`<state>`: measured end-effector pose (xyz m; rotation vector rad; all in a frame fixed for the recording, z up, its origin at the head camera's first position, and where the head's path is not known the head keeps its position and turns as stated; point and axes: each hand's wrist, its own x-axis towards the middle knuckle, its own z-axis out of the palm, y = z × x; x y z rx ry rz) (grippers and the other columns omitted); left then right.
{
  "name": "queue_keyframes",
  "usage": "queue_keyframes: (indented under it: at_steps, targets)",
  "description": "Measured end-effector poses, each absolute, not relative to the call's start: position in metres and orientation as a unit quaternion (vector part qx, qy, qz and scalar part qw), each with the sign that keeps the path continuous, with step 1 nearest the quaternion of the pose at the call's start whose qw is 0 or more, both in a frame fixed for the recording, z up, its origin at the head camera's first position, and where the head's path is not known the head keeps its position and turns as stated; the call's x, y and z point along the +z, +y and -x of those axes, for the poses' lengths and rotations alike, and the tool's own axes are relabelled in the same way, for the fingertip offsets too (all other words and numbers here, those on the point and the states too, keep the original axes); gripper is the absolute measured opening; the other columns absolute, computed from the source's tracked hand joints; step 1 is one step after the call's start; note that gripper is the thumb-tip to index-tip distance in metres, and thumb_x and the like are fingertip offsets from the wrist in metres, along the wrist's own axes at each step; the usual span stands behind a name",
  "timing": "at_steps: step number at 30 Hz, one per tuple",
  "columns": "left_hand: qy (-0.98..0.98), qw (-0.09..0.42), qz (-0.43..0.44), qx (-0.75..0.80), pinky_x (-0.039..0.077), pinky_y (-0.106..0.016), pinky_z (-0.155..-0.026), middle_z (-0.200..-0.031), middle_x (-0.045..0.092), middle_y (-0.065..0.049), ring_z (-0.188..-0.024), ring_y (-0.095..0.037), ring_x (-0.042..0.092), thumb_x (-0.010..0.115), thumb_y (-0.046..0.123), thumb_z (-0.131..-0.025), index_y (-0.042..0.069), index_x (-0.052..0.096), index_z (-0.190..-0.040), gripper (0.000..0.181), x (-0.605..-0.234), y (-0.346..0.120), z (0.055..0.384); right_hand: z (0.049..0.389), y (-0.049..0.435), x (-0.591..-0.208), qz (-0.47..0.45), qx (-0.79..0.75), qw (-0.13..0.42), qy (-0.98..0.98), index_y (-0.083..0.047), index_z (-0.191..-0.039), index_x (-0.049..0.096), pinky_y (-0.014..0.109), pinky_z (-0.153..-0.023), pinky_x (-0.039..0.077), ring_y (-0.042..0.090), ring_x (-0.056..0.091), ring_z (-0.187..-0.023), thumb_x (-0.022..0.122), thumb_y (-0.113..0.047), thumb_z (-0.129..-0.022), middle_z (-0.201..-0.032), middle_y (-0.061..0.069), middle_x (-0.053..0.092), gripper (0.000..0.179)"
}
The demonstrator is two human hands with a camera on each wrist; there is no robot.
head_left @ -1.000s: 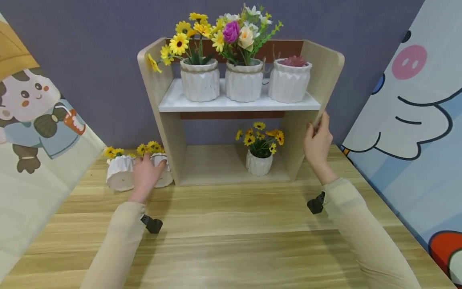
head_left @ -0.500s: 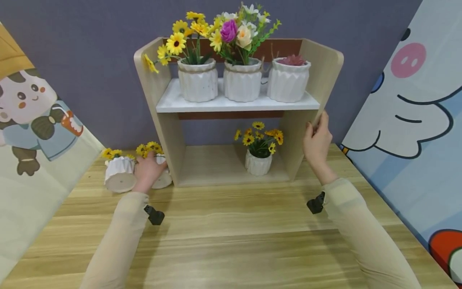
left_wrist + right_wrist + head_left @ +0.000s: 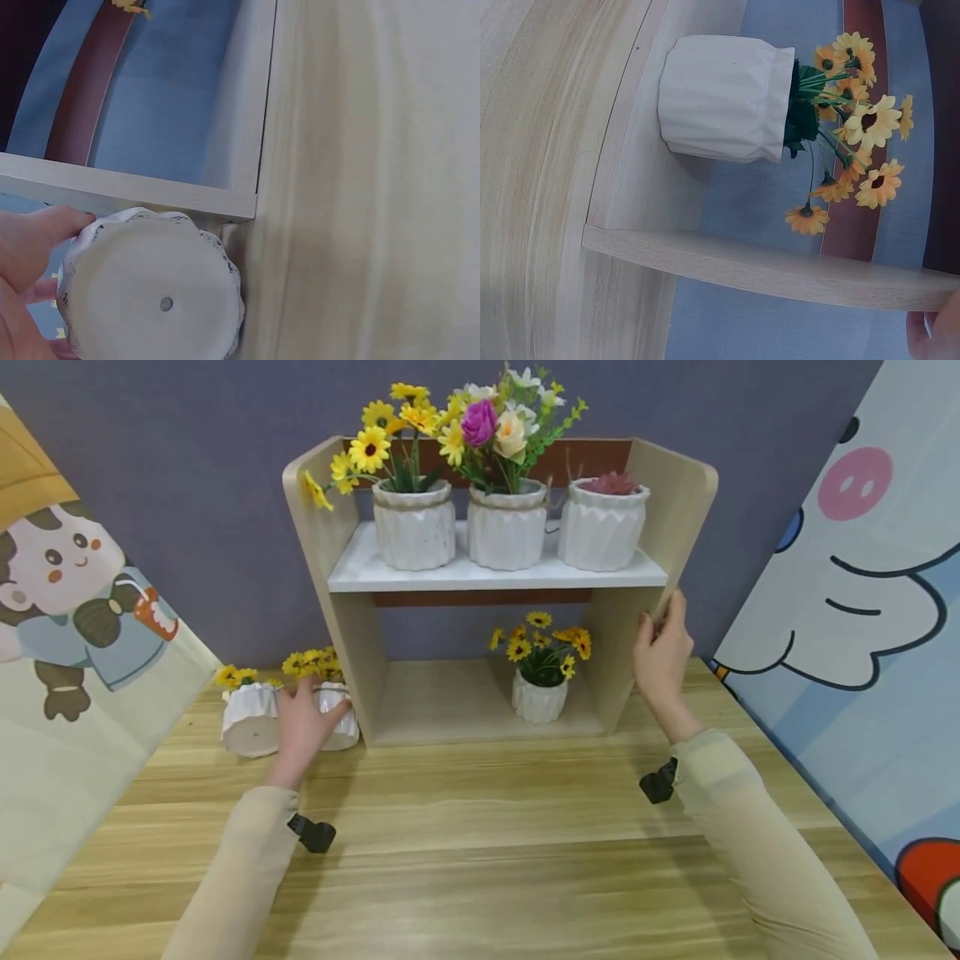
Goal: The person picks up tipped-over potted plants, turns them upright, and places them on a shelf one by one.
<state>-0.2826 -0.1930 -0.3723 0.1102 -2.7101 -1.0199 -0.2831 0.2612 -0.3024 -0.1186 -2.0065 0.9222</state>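
Left of the shelf, my left hand (image 3: pixel 302 722) grips a white flowerpot (image 3: pixel 342 727) with yellow flowers, thumb on its near side. Its base (image 3: pixel 142 277), with a drain hole, faces the left wrist camera, close to the shelf's side panel. A second white pot (image 3: pixel 251 722) with yellow flowers lies tipped over just left of that hand. At the far side, my right hand (image 3: pixel 663 656) holds the front edge of the wooden shelf's right panel (image 3: pixel 678 539); some of its fingers are hidden behind the panel.
On the shelf's white upper board (image 3: pixel 495 578) stand two flowerpots and a pot with a reddish succulent (image 3: pixel 603 527). One small yellow-flowered pot (image 3: pixel 540 700) stands on the lower level, towards the right. The wooden table (image 3: pixel 480 843) extends in front; a grey wall rises behind.
The gripped flowerpot has tilted more upright: its base faced the head camera earlier, and now more of its side shows. My right hand has stayed on the shelf panel.
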Motion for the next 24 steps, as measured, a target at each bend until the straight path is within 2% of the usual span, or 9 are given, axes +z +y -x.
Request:
queue_keyframes:
  at_steps: [12, 18, 24]
  targets:
    - [-0.922, 0.148, -0.041, -0.354, 0.033, -0.06, -0.094, -0.129, 0.038, -0.033, -0.117, -0.049, 0.034, 0.068, 0.025, -0.079, -0.003, 0.043, -0.125, 0.06, -0.374, -0.193, 0.257, 0.282, 0.262, -0.305, 0.059, 0.37, 0.452, -0.809, -0.013, -0.126, 0.042, 0.035, -0.06, 0.037, 0.029, 0.05, -0.072, 0.047, -0.021, -0.093, -0.086, 0.018, 0.054, 0.035]
    - [-0.913, 0.158, -0.043, -0.375, 0.037, -0.059, -0.087, -0.123, 0.038, -0.032, -0.108, -0.046, 0.041, 0.069, 0.026, -0.078, -0.001, 0.044, -0.12, 0.056, -0.375, -0.199, 0.234, 0.281, 0.261, -0.304, 0.058, 0.376, 0.442, -0.812, -0.015, -0.127, 0.041, 0.034, -0.06, 0.038, 0.029, 0.051, -0.074, 0.046, -0.023, -0.093, -0.09, 0.019, 0.056, 0.035]
    - [-0.924, 0.192, -0.007, -0.33, 0.039, -0.058, -0.08, -0.118, 0.045, -0.031, -0.1, -0.045, 0.046, 0.073, 0.026, -0.075, -0.003, 0.047, -0.115, 0.056, -0.376, -0.209, 0.217, 0.282, 0.259, -0.302, 0.054, 0.376, 0.45, -0.808, -0.016, -0.128, 0.042, 0.035, -0.061, 0.038, 0.029, 0.051, -0.074, 0.047, -0.022, -0.093, -0.09, 0.019, 0.056, 0.036]
